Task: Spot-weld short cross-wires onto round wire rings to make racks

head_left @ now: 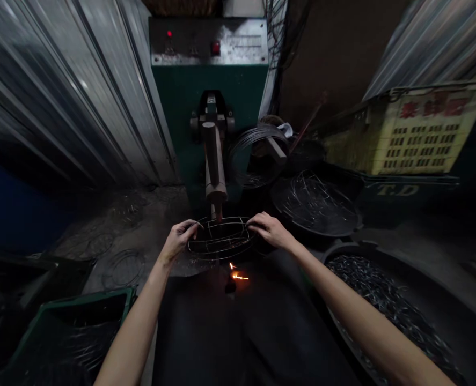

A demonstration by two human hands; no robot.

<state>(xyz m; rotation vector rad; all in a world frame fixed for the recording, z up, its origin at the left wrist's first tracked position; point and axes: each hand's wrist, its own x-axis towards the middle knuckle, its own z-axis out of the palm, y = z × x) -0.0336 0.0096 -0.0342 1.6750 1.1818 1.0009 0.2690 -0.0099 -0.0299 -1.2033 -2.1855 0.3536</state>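
A round wire frame (221,246), made of thin metal rings joined by short wires, is held level between my hands. My left hand (181,236) pinches its left rim, fingers closed on the wire. On the opposite side my right hand (268,228) grips the right rim between thumb and fingers. Above the frame's far part points the electrode arm (215,177) of a green spot welder (229,86); I cannot tell whether its tip touches the wire. Bright orange sparks (238,276) glow just below the near edge of the frame.
To the right lie a wire coil (262,142), a dark basin of wire rings (318,206) and a large tub of short metal pieces (382,300). A yellow crate (423,134) stands behind them. At lower left is a green bin (85,303); loose rings (123,268) lie on the floor.
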